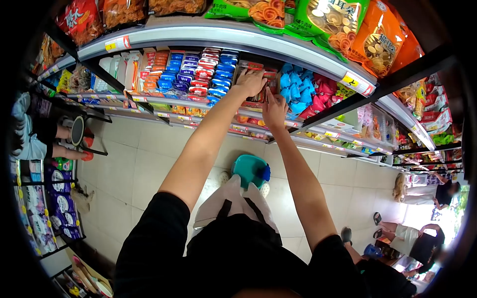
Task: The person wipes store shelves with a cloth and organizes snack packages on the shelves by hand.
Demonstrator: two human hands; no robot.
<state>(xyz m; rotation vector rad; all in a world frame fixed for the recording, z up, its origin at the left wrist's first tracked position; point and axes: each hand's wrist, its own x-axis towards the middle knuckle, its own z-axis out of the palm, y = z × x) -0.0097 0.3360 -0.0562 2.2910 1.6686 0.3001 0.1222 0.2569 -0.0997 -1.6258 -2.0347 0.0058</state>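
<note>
My left hand lies over a row of dark red-brown packets on the snack shelf, fingers stretched across them. Just right of it and lower, my right hand reaches to the same row's edge, its index finger extended; its other fingers show only in part. Neither hand visibly grips a packet. Stacked blue and white packets stand left of my left hand, beside red ones. Light-blue wrapped packets and crimson ones sit right of my right hand.
Overhead, a shelf edge carries large snack bags. A teal basin with a blue cloth is on the floor by my feet. A person sits at left by a stool; other people are at right.
</note>
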